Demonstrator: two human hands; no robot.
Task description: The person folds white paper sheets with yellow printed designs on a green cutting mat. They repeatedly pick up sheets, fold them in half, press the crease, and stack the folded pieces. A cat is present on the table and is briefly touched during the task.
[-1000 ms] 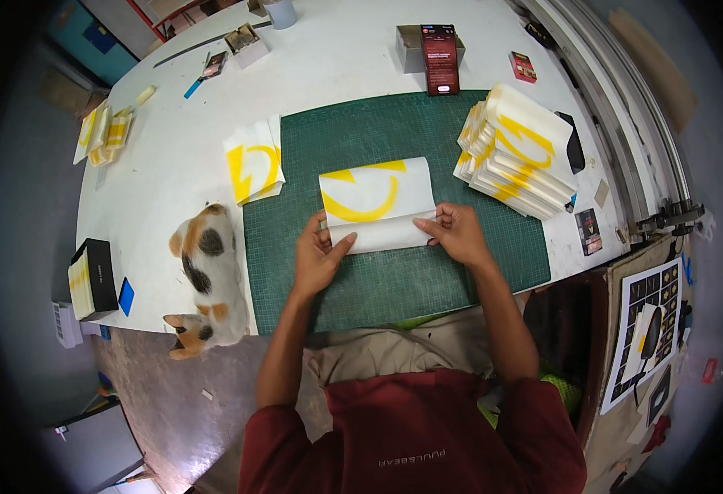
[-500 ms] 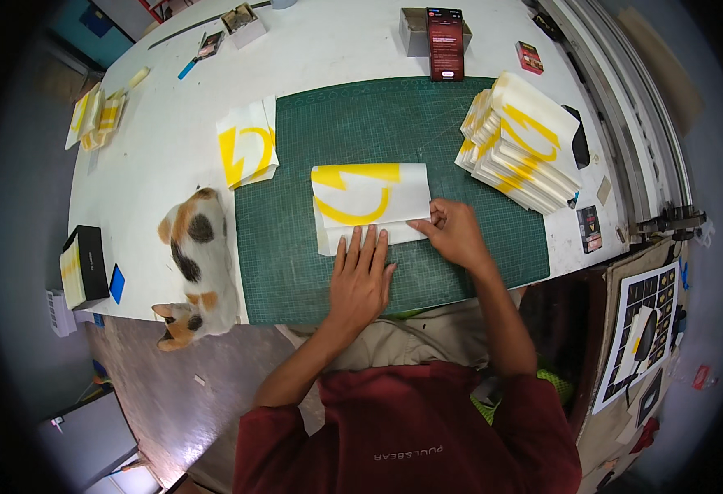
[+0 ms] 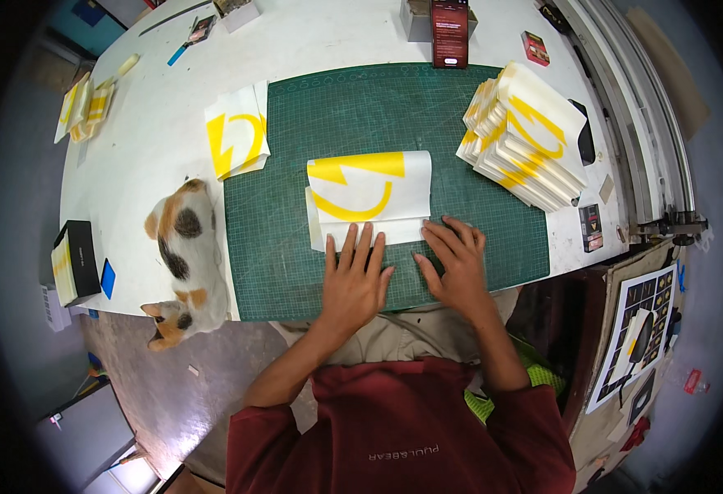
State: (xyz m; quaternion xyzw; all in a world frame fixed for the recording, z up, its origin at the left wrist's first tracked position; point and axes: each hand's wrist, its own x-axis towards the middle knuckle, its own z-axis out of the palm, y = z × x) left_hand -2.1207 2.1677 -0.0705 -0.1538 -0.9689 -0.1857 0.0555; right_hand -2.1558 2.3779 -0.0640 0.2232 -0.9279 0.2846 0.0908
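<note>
A white sheet with yellow shapes (image 3: pixel 369 185), folded over, lies on the green cutting mat (image 3: pixel 295 288) before me. Its paler lower flap shows along the near side. My left hand (image 3: pixel 353 272) rests on the flap with fingers stretched out, the fingertips pressing near its middle. At the flap's right end, my right hand (image 3: pixel 457 259) lies with its fingers apart, fingertips on or beside the edge; I cannot tell whether they press the sheet. Neither hand grips anything.
A tall stack of folded yellow-and-white sheets (image 3: pixel 530 136) stands on the mat's right; another sheet (image 3: pixel 238 136) lies at its left corner. A calico cat (image 3: pixel 184 247) lies along the table's left edge. A phone (image 3: pixel 450 33) leans on a grey box. A metal rail (image 3: pixel 633 123) runs down the right.
My right hand has let go of the sheet's right edge, its pinch spreading into open fingers lower down. My left hand stays on the flap. The whole view has shifted slightly.
</note>
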